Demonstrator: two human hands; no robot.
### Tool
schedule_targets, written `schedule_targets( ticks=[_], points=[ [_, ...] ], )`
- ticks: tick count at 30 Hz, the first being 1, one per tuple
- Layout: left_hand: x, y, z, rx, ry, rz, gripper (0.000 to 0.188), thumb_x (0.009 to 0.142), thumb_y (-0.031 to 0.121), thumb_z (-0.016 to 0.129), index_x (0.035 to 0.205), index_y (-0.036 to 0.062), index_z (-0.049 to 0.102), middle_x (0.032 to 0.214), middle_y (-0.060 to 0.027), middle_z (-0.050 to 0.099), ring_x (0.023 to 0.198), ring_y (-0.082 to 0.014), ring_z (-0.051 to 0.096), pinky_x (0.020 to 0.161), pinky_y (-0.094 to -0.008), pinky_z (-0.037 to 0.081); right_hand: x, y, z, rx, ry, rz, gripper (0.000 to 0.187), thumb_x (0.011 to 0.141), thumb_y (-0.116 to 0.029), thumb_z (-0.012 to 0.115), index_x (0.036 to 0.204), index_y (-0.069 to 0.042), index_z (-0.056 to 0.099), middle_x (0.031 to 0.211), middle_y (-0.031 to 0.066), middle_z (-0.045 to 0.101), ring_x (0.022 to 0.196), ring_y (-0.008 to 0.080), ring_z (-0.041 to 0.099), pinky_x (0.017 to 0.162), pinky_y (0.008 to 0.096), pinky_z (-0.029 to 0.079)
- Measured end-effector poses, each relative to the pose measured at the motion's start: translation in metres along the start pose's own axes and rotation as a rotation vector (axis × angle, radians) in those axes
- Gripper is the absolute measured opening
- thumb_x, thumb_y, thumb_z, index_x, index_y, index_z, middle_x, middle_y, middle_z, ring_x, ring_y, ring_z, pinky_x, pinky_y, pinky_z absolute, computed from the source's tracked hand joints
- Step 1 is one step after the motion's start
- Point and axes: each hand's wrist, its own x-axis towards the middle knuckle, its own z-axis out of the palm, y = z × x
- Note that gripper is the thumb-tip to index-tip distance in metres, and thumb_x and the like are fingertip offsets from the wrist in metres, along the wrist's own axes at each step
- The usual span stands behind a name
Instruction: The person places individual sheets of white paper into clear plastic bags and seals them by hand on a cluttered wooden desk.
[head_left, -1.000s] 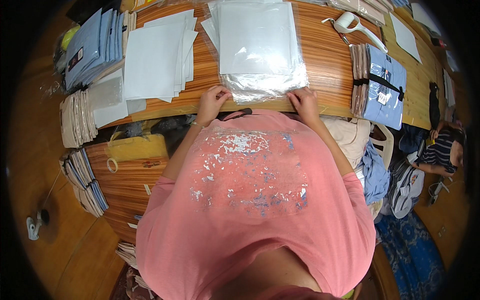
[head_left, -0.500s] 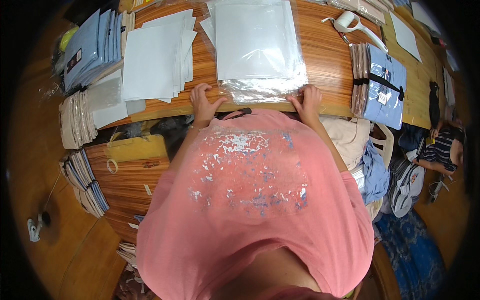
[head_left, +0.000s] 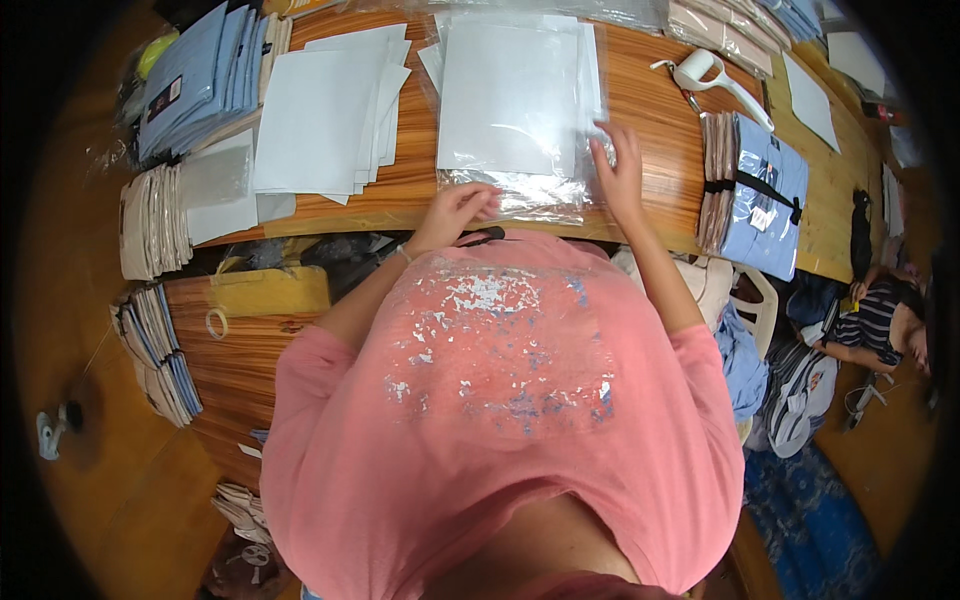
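Observation:
A stack of clear plastic bags (head_left: 520, 195) lies on the wooden table in front of me, with a white sheet (head_left: 510, 95) inside or under the film; I cannot tell which. My left hand (head_left: 460, 212) is over the near left edge of the bags, its fingers loosely bent and pointing right, with nothing visible in them. At the right edge of the bags, my right hand (head_left: 622, 172) is open, thumb and fingers apart, its fingertips near the film. Left of the bags lies a fanned pile of white sheets (head_left: 318, 120).
Folded blue shirts (head_left: 195, 85) and beige packs (head_left: 155, 220) are stacked at the left. Right stand a strapped bundle of bagged shirts (head_left: 765, 195) and a white lint roller (head_left: 715, 80). Below the tabletop are a yellow packet (head_left: 270, 292) and a chair (head_left: 755, 305) with clothes. Another person (head_left: 875, 325) is at far right.
Both hands have left the table's front edge. The left moved right over the bags' near edge; the right moved up along their right side. The view has shifted slightly.

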Motion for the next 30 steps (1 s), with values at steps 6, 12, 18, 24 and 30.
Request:
schedule_targets(
  ticks=[6,12,18,24,30],
  points=[
    [0.035,-0.025,0.015,-0.893,0.109,-0.107,0.053,0.096,0.02,0.049,0.138,-0.003,0.025,0.14,-0.0184,0.034,0.13,-0.0273,0.036,0.108,-0.0373,0.034,0.134,0.048,0.06,-0.217,-0.011,-0.381,0.024,0.087,-0.016,0.056,0.106,-0.003,0.063,0.112,0.0165,0.059,0.108,0.0345,0.053,0.092,0.0415,0.042],
    [0.017,-0.014,0.023,-0.76,0.449,-0.082,0.038,0.093,0.007,0.045,0.129,0.0007,0.033,0.13,-0.0158,0.038,0.124,-0.0281,0.039,0.105,-0.0405,0.034,0.177,0.037,0.087,-0.625,-0.34,0.1,0.035,0.08,-0.036,0.063,0.101,-0.007,0.065,0.113,0.0132,0.06,0.106,0.0329,0.054,0.088,0.0461,0.044],
    [0.017,-0.059,0.004,-1.045,0.507,-0.036,0.029,0.092,0.007,0.046,0.119,0.0056,0.038,0.115,-0.0123,0.045,0.115,-0.0266,0.044,0.1,-0.0406,0.038,0.196,0.025,0.092,-0.274,-0.703,0.049,0.026,0.076,-0.026,0.068,0.091,-0.005,0.065,0.088,0.009,0.063,0.085,0.0209,0.059,0.075,0.0348,0.046],
    [-0.017,-0.02,-0.002,-1.101,0.841,0.411,0.012,0.091,0.012,0.041,0.102,0.0085,0.039,0.116,-0.0124,0.048,0.112,-0.0273,0.048,0.099,-0.0459,0.04,0.215,-0.026,0.08,0.346,-0.618,-0.013,0.021,0.083,-0.003,0.061,0.103,-0.002,0.066,0.073,-0.0024,0.059,0.063,0.0051,0.05,0.058,0.0194,0.04],
    [-0.026,0.017,-0.048,-1.113,0.372,0.766,0.035,0.096,0.019,0.043,0.129,0.0056,0.042,0.131,-0.012,0.048,0.12,-0.0215,0.047,0.102,-0.0395,0.037,0.239,-0.05,0.069,0.747,-0.462,0.232,0.02,0.086,-0.004,0.061,0.106,-0.002,0.064,0.08,-0.0035,0.063,0.066,0.0033,0.052,0.058,0.0173,0.04]
  ],
)
